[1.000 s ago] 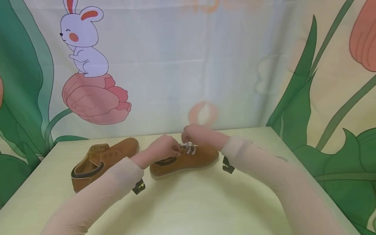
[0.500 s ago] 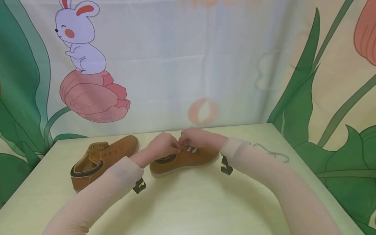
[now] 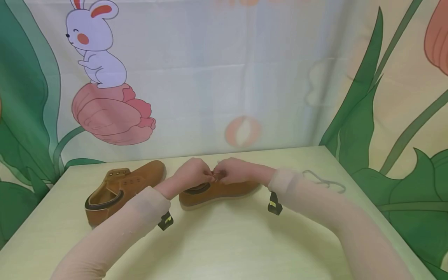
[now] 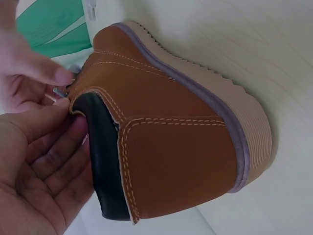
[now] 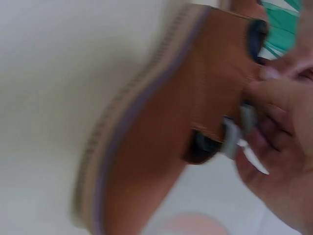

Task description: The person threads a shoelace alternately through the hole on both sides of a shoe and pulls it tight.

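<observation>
A brown leather shoe (image 3: 218, 193) sits sole-down on the pale desk (image 3: 227, 241), near its far edge, heel toward the left and toe toward the right. The left hand (image 3: 194, 171) pinches the edge of its opening just behind the eyelets, thumb outside and fingers inside. The right hand (image 3: 236, 171) is curled round the eyelet edge beside it, the fingertips of both hands almost meeting; whether the right fingertips also pinch the grey shoelace (image 5: 232, 139) threaded there cannot be told. The collar is lined in black, with double rows of tan stitching over the heel.

To the left stands a second brown shoe (image 3: 122, 190), its eyelet flap raised. A thin grey cord (image 3: 327, 182) lies curled by the right sleeve (image 3: 315, 198). Orange lettering (image 3: 245, 2) on the cartoon-rabbit backdrop (image 3: 196, 77) is cut off and too blurred to read.
</observation>
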`<state>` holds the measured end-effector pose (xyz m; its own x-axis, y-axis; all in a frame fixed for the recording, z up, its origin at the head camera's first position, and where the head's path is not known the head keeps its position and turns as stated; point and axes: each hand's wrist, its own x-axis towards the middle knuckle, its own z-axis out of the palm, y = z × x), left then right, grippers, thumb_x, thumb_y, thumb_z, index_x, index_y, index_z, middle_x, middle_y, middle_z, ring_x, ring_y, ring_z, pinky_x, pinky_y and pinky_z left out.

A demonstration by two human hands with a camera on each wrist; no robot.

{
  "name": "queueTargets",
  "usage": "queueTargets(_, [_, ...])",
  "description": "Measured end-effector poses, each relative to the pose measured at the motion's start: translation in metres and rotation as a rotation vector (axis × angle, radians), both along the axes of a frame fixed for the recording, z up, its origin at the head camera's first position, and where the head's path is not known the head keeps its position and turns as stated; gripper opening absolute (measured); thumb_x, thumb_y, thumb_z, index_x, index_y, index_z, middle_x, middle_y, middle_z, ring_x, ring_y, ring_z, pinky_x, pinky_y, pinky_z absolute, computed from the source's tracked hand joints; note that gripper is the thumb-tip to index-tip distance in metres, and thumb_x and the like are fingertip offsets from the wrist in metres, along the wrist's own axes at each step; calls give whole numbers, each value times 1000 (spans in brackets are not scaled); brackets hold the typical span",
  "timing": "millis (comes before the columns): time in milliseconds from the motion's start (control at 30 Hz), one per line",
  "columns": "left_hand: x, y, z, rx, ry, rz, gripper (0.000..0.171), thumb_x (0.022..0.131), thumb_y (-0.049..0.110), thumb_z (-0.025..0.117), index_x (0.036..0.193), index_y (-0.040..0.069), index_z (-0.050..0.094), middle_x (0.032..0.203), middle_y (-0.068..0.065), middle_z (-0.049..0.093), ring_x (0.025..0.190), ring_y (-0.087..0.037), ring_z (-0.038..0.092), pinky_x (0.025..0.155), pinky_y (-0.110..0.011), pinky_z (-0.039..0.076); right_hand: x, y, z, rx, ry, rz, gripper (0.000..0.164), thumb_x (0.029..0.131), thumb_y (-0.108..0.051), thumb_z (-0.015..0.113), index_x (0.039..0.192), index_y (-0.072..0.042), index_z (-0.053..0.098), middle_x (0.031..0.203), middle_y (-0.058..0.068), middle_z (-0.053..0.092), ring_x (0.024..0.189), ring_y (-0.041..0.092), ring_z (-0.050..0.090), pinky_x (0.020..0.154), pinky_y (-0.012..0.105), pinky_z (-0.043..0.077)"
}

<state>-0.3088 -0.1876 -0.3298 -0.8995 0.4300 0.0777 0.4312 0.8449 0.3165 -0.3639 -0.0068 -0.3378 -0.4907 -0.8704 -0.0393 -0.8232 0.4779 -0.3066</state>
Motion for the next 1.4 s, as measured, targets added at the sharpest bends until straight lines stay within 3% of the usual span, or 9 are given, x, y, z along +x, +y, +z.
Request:
queueTargets(100, [0,-2,-1,12,-33,-10,16,88,15,71,77,8,79,69,2,70,61,-7,46,59,-19,39,0,1,-14,-92,55,-18,14,92,-16,67,103,-11,73,102,2,74,99,15,67,101,31,49])
queueTargets(200, [-1,-3,-1,23,-83,-12,15,89,14,70,80,6,79,66,4,63,60,-7,44,57,-19,36,0,3,-24,-162,81,-46,17,96,-20,64,106,-12,75,106,1,76,105,15,69,101,30,50])
queueTargets(267, [-1,-4,0,23,-110,-6,15,90,14,69,83,6,79,63,4,60,59,-7,44,56,-20,35,1,5,-24,-205,52,-77,21,98,-21,60,110,-12,75,107,2,76,99,17,71,94,29,53])
queueTargets(433, [-3,-7,3,15,-142,17,17,91,14,66,83,6,78,61,1,64,57,-6,50,56,-19,39,9,10,-4,-342,-76,-194,27,100,-23,56,118,-10,73,108,7,76,91,19,72,77,26,56])
queueTargets(567, [-4,-6,2,10,-146,21,19,91,15,66,78,7,77,58,0,62,54,-6,48,56,-20,38,18,19,18,-445,-99,-278,27,100,-24,56,116,-10,73,112,7,75,102,22,70,83,31,53])
queueTargets(667, [-4,-6,1,13,-151,27,19,91,15,66,80,6,78,57,0,62,53,-6,48,56,-20,38,25,25,35,-507,-105,-294,26,100,-22,57,114,-7,74,104,9,76,95,26,71,82,35,54])
queueTargets(1033, [-4,-6,-1,18,-144,59,17,91,16,67,87,4,79,59,1,64,56,-6,51,61,-19,40,56,42,79,-694,-73,-264,21,97,-13,60,110,-2,74,98,14,76,85,23,68,77,31,55])
queueTargets(1200, [-5,-6,-2,11,-121,48,19,92,16,66,81,5,78,54,3,59,53,-6,48,60,-20,39,84,48,74,-645,-79,-208,19,96,-13,63,106,-4,76,97,10,77,83,14,66,68,23,48])
queueTargets(1400, [-3,-5,-3,15,-125,69,18,92,16,66,83,4,78,55,3,58,53,-7,48,58,-20,38,117,56,63,-604,-152,-91,16,93,-8,65,102,-2,76,98,11,77,86,10,70,75,23,55])
